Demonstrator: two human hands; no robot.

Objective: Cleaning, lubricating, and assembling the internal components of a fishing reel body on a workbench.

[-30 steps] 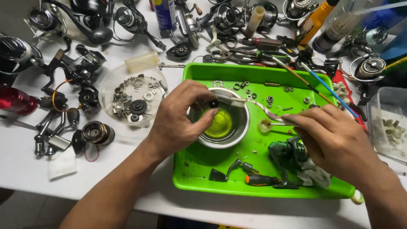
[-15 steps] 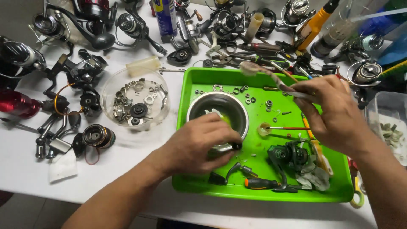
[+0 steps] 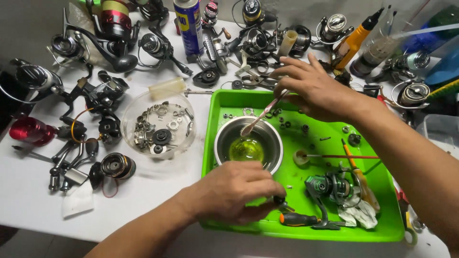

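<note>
Right hand (image 3: pixel 318 91) pinching a thin brush (image 3: pixel 262 114) over steel bowl (image 3: pixel 248 143); left hand (image 3: pixel 234 193) curled, fingers pinching small dark part (image 3: pixel 278 200).

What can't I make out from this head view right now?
- Head view: what the left hand pinches is mostly hidden by its own fingers.
- Head view: the brush handle's top end is covered by the right hand.
- Head view: small parts in the clear bowl are too small to tell apart.
- Head view: the plastic box is cut off by the right edge.
</note>
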